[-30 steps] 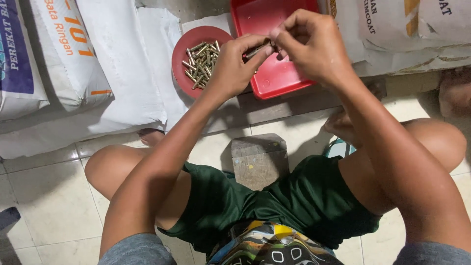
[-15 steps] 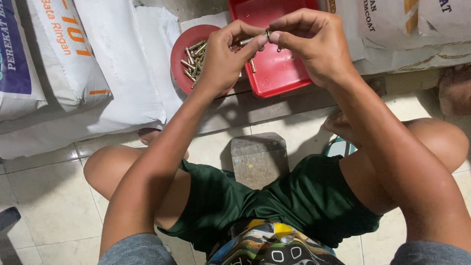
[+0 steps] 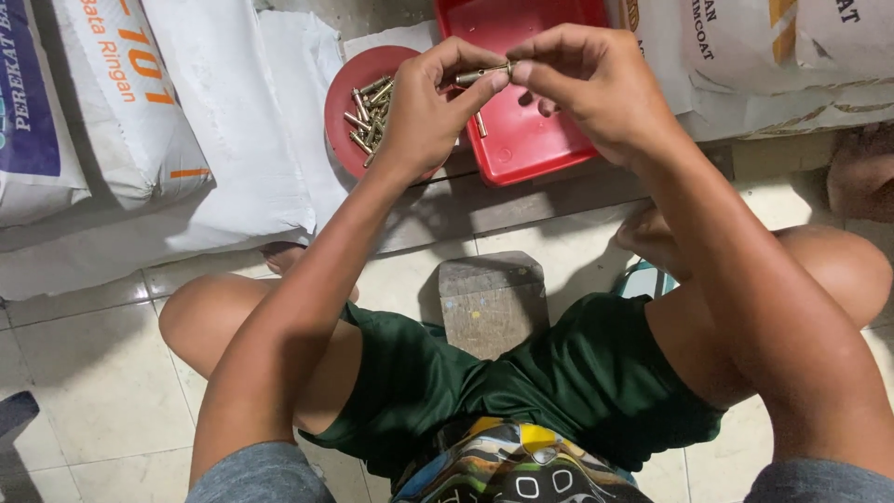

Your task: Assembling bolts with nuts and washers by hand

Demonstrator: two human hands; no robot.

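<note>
Hands, two [image 3: 430, 104] [image 3: 589, 88], each grip clamped on one brass bolt [image 3: 482, 73]; one red tray [image 3: 521, 140].

Shiny brass-coloured metal pins [image 3: 371, 116] lie in a glossy red plastic bowl [image 3: 346, 86] beside a smooth plastic tray [image 3: 526, 140].

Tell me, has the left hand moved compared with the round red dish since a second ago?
No, barely: the left hand sits at the right edge of the round red dish as before, pinching the small brass piece.

Sacks [image 3: 168, 121] wall off left & right of red tray [image 3: 521, 140]. Bolt dish [image 3: 354, 102] crowds tray's left edge. Floor [image 3: 93, 373] near knees is open.
</note>
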